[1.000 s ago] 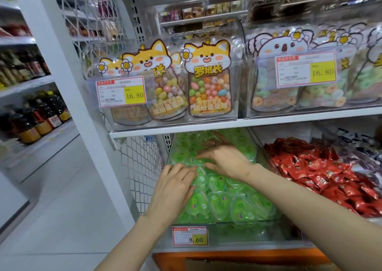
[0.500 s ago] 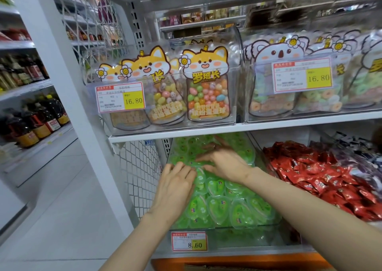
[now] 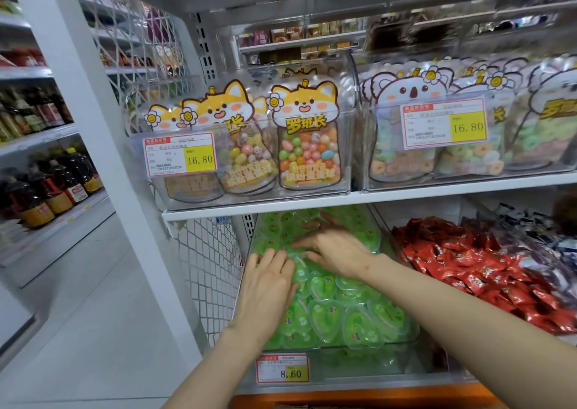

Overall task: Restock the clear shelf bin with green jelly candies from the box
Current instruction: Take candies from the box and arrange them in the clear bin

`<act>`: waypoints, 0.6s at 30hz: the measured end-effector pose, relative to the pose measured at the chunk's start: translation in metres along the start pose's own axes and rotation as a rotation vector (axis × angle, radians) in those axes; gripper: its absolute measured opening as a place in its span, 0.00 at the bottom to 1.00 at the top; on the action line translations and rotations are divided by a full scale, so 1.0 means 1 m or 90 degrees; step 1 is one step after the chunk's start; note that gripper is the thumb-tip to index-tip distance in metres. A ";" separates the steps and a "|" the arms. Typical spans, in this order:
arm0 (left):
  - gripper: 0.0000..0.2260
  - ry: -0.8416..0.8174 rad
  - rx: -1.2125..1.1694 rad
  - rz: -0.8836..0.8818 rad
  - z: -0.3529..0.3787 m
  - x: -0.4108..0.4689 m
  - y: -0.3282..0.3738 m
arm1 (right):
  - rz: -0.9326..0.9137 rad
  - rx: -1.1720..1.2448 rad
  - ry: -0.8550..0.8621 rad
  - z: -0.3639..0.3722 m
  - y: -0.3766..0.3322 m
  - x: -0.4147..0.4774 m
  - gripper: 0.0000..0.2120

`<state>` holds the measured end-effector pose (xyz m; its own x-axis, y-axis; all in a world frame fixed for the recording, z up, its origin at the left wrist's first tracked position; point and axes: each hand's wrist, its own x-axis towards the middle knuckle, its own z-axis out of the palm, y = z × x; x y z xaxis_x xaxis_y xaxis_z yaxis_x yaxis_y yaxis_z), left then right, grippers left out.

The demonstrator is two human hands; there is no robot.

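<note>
Head view. Clear bin (image 3: 402,343) on the lower shelf, heaped with green jellies (image 3: 324,312); its long axis runs near to far. Right of it, red packets (image 3: 474,271); above, tubs of pouches (image 3: 307,149). Left hand (image 3: 268,279) lies flat and open on the jellies at the left wall. Right hand (image 3: 337,249), fingers spread, presses the heap farther in. Neither hand grips anything.

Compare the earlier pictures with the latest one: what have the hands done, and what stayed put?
Hardly anything changed. Both the left hand and right hand still lie flat on the green jelly candies in the clear bin, nothing picked up or dropped. The red packets stayed put.
</note>
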<state>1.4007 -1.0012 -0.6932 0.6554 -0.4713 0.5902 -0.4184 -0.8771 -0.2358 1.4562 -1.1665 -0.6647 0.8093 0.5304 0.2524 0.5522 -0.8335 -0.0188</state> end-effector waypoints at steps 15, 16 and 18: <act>0.17 -0.005 -0.063 -0.014 0.004 0.000 -0.007 | -0.011 0.013 0.023 -0.012 -0.004 -0.013 0.19; 0.18 -0.007 -0.072 -0.013 0.004 0.000 -0.007 | -0.003 0.031 0.032 -0.016 -0.003 -0.018 0.19; 0.19 -0.012 -0.086 -0.013 0.003 -0.001 -0.007 | 0.018 0.062 0.054 -0.025 0.001 -0.031 0.18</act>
<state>1.4051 -0.9949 -0.6941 0.6762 -0.4561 0.5786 -0.4849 -0.8668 -0.1166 1.4267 -1.1872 -0.6481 0.8073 0.4887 0.3307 0.5496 -0.8268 -0.1197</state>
